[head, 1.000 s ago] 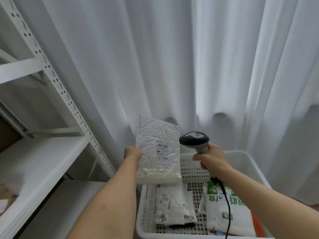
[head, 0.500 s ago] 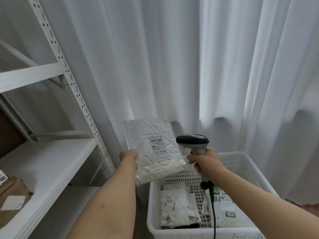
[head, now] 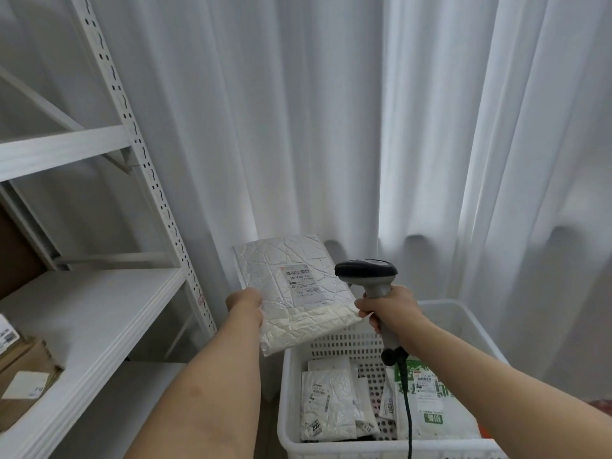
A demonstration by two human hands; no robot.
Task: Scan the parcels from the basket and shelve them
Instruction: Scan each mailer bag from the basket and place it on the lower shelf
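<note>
My left hand grips the lower left edge of a crinkled white padded parcel, held up with its shipping label facing me. My right hand holds a black and grey barcode scanner by its handle, just right of the parcel and touching its lower right corner. The scanner's black cable hangs down over the white perforated basket. In the basket lie several more parcels, among them a white one and a green-printed one.
A white metal shelf rack stands at the left, with a bare white shelf board and its perforated upright. Cardboard boxes sit at the shelf's near left end. White curtains hang behind everything.
The parcel has tilted and swung left, away from above the basket toward the rack. My view has turned left, showing more of the shelf and boxes. The scanner stays beside the parcel.
</note>
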